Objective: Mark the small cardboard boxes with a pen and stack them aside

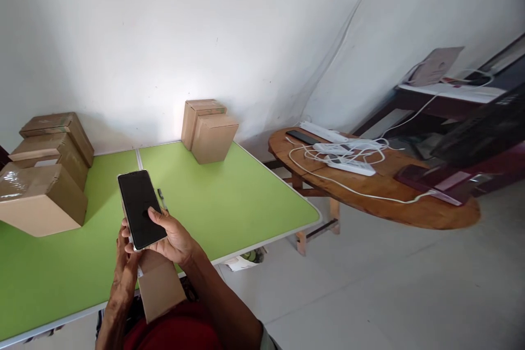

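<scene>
A black-screened smartphone [138, 202] in a clear case is held above the table's front part. My right hand [177, 239] grips its lower right side, with the thumb lying over the dark screen. At the phone's lower left corner, my left hand [124, 270] is closed against it; the fingers behind the phone are partly hidden. Just below the phone, between my forearms, a small cardboard box [162, 291] is at the table's front edge. A dark pen [160, 194] lies on the green table [246, 205], right of the phone.
Several cardboard boxes [65, 191] stand at the table's left. Two more boxes [215, 139] stand at the back near the wall. To the right, a round wooden table [328, 188] carries white power strips [351, 165] with tangled cables and a dark red object [426, 181].
</scene>
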The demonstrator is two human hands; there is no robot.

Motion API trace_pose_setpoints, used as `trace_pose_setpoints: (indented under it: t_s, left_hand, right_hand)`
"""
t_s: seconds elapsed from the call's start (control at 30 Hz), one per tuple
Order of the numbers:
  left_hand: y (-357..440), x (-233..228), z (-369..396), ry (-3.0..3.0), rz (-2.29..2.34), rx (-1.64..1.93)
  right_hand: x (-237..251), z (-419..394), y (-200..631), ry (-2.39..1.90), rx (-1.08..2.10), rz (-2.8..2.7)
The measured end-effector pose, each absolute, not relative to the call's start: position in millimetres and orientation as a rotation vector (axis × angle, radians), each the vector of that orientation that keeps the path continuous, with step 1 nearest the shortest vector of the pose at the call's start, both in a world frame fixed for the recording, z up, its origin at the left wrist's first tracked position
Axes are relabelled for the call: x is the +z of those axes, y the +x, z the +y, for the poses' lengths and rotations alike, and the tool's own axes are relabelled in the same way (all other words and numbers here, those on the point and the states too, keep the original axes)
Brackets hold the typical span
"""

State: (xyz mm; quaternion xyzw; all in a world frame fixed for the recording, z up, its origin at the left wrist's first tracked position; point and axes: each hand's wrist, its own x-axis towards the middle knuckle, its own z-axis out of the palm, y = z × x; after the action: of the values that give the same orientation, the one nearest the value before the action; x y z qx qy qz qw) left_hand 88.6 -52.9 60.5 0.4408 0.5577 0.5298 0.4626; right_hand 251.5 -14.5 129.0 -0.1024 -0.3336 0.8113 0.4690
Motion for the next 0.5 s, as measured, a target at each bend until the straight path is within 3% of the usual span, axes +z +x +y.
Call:
trace_pose_setpoints:
  t_s: [0.5]
  left_hand:
    - [99,41,-66,1.175,1.456,1.456]
  right_hand:
    - [128,-18,245,-0.282,2.158,-0.745]
